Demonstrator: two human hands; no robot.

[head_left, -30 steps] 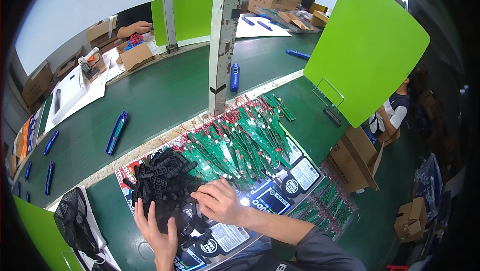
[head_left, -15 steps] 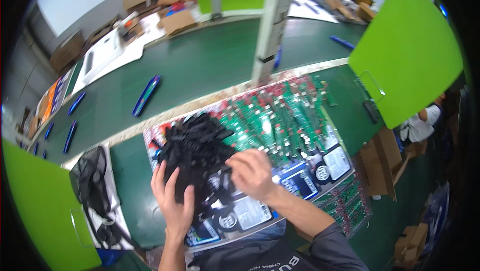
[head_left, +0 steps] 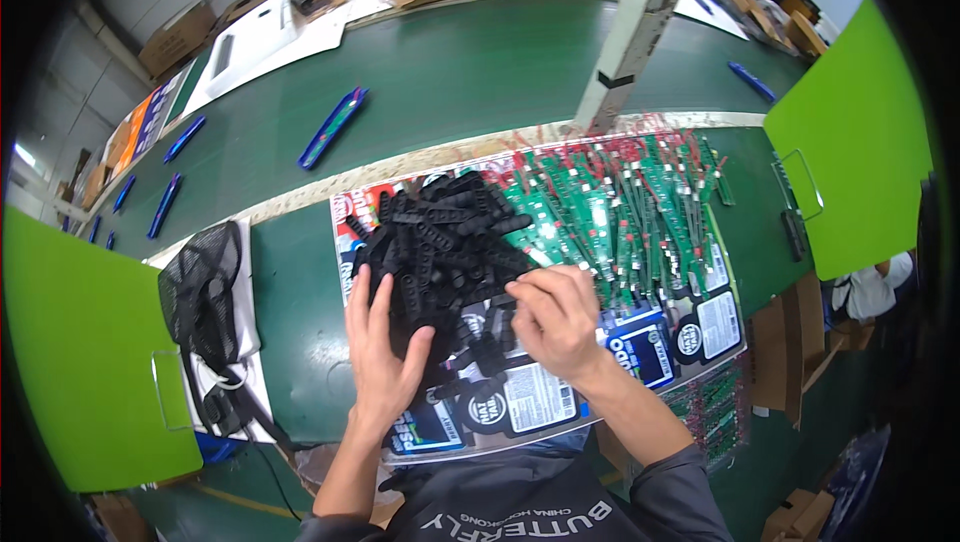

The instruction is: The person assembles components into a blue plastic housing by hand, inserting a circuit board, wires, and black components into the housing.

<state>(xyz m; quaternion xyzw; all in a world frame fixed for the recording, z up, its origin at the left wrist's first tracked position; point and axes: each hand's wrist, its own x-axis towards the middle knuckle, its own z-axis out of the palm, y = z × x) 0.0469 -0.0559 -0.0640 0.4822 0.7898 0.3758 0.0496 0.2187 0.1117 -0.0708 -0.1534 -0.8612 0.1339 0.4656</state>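
A heap of slim black ribbed plastic pieces (head_left: 440, 232) lies in front of me on a printed sheet (head_left: 540, 402). My left hand (head_left: 385, 367) rests against the heap's near left side, fingers spread and thumb held apart. At the heap's right edge, my right hand (head_left: 562, 327) has its fingers curled in, thumb and fingertips close together by the black pieces. Whatever those fingers may pinch is hidden. A few loose black pieces (head_left: 487, 352) lie between my hands. Beyond my right hand spread many narrow green circuit boards (head_left: 610, 222) with red wires.
Behind a pale ledge (head_left: 420, 157), blue-cased long parts (head_left: 333, 129) lie on a green surface (head_left: 450, 62). A white post (head_left: 630, 42) rises there. Green panels (head_left: 90, 362) flank both sides. A black mesh bag (head_left: 205, 287) lies left, a cardboard box (head_left: 790, 342) stands right.
The whole view has shifted, so the bench sits higher and farther right in it. Both hands remain at the heap, the left still spread and the right still curled.
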